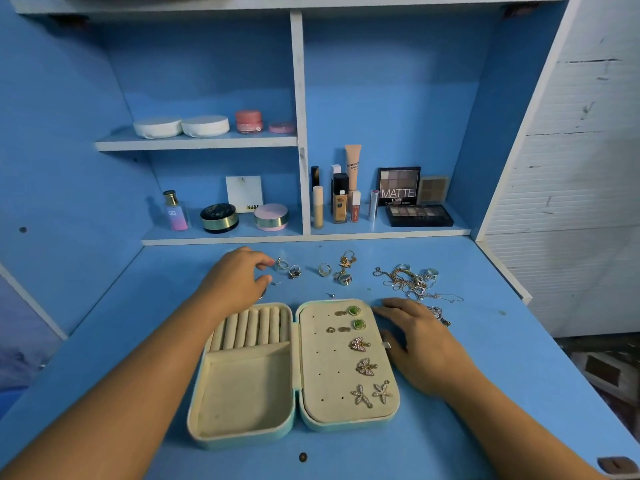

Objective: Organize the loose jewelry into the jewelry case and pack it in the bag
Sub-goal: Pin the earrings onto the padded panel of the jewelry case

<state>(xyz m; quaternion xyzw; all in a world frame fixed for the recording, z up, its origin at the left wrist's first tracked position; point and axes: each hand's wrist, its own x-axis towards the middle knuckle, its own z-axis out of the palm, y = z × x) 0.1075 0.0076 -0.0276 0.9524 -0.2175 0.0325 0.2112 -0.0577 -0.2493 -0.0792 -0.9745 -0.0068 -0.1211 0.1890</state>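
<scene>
Jewelry case (pixel 242 393) lies open at 6 o'clock, ring rolls (pixel 249 327) facing up; left hand (pixel 235 278) at 11 o'clock, fingers parted, empty, by a ring (pixel 282 264); right hand (pixel 419 341) flat, empty, at 3 o'clock, likely steadying; necklaces (pixel 408 280) loose at 1 o'clock

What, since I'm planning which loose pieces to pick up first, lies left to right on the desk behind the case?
left hand → small ring → dark-stone ring → lone ring → gold charm piece → tangle of chains
</scene>
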